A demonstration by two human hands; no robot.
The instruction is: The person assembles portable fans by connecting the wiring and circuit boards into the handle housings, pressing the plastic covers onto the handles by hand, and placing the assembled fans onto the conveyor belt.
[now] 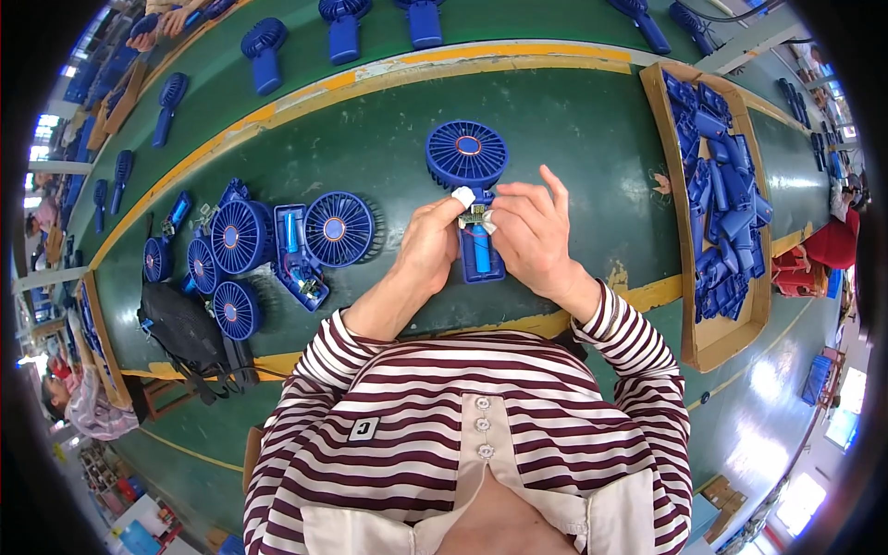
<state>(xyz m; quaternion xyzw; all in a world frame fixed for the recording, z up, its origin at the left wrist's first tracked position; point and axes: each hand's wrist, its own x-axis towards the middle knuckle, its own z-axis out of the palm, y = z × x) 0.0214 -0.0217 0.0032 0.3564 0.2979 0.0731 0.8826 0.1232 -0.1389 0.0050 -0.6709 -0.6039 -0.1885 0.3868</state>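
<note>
In front of me a blue handheld fan [469,171] lies with its round head pointing away and its handle uncovered. Inside the handle show a blue cylindrical battery [481,248] and, above it, a small green circuit board [474,219] with thin wires. My left hand [428,245] is closed on the handle's left side, its white-wrapped thumb at the neck. From the right, my right hand [536,233] pinches at the circuit board with a white-covered digit, one finger raised. Its exact contact point is partly hidden.
Several blue fans, one with an open handle [294,254], lie at the left beside a black bag [185,324]. A cardboard box [731,347] of blue handle covers stands at the right. Finished-looking fans [265,55] lie across the yellow strip; another person's hands [174,20] show far left.
</note>
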